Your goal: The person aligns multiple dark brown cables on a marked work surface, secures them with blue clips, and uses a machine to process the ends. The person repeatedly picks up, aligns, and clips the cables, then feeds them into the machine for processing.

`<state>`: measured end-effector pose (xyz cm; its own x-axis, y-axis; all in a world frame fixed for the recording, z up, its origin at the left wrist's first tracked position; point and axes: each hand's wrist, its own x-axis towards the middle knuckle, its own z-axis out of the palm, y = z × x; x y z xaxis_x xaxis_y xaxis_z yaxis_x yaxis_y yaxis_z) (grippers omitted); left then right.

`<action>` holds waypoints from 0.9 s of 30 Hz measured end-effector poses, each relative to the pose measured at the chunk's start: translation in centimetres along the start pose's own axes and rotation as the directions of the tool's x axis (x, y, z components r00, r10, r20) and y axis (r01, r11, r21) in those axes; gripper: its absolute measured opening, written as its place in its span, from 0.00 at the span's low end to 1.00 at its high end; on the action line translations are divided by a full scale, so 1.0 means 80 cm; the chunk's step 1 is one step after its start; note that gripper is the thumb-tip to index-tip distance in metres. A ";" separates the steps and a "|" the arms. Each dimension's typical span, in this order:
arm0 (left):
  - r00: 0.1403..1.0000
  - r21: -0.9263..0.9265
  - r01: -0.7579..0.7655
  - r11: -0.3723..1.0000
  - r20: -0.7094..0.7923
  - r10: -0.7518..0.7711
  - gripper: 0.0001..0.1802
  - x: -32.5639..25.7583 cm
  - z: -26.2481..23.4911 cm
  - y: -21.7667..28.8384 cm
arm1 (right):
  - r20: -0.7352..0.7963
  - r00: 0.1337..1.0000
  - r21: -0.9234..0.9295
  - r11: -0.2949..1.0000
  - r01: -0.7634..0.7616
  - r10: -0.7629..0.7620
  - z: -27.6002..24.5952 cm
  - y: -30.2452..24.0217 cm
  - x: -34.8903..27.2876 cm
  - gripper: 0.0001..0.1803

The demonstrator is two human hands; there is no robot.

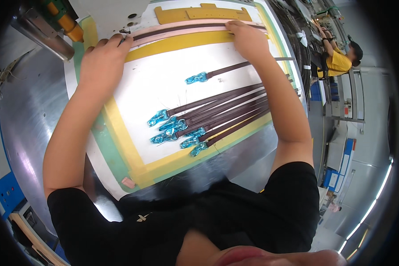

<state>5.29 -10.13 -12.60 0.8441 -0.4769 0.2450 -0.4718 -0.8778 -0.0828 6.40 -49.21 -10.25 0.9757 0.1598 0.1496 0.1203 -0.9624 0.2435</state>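
Note:
A dark brown strap (181, 29) lies along a pink strip (164, 37) at the far side of the white work sheet, beside a flat yellow bar (181, 44). My left hand (104, 62) is closed at the strap's left end, where a small metal piece partly shows by the fingertips. Farther right, my right hand (249, 40) pinches or presses the same strap with its fingertips; the underside of the grip is hidden. Nearer to me lie several brown straps (226, 106) with blue-wrapped metal clasps (173, 126), and one more (196, 78) lies apart from them.
A yellow notched template (204, 14) lies beyond the strip. Yellow and green tape (124, 137) borders the sheet on a metal table (35, 106). At the far left stands a machine part (44, 31). A person in a yellow shirt (339, 62) works at the right.

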 end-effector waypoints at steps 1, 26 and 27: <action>1.000 0.007 0.000 1.000 -0.001 0.000 0.25 0.000 0.000 0.000 | 0.017 0.999 -0.004 0.999 -0.043 0.043 0.001 0.010 0.000 0.24; 0.998 -0.560 -0.061 0.827 -0.050 0.040 0.30 0.008 0.022 -0.034 | 0.064 0.936 0.168 0.921 -0.352 0.347 0.043 0.122 0.055 0.15; 0.998 -0.579 -0.060 0.813 -0.057 0.033 0.29 0.010 0.026 -0.038 | -0.012 0.967 0.284 0.929 -0.239 0.253 0.043 0.083 0.059 0.15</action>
<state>7.91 -7.92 -14.15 0.8125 -0.5018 0.2968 -0.5813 -0.6588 0.4775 12.42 -55.56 -11.20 0.9723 -0.0863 0.2174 -0.0700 -0.9942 -0.0817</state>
